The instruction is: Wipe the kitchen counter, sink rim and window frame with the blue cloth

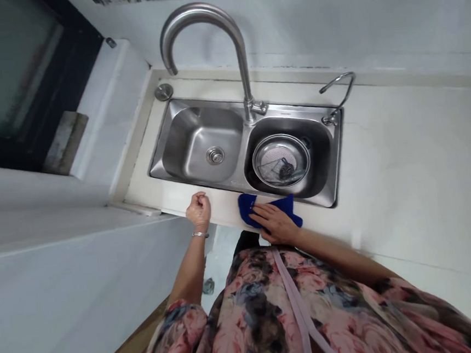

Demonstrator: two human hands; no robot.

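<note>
My right hand lies flat on a blue cloth, pressing it onto the white countertop just in front of a double stainless steel sink. My left hand is a loose fist at the counter's front edge, with a bracelet on its wrist and nothing visible in it. The left bowl of the sink shows a bare drain. A round metal strainer basket sits in the right bowl, with dark items inside.
A gooseneck steel faucet rises behind the bowls, with a small bent tap to its right. A dark-framed window and white ledge lie to the left. My floral clothing and a pale strap fill the bottom of the view.
</note>
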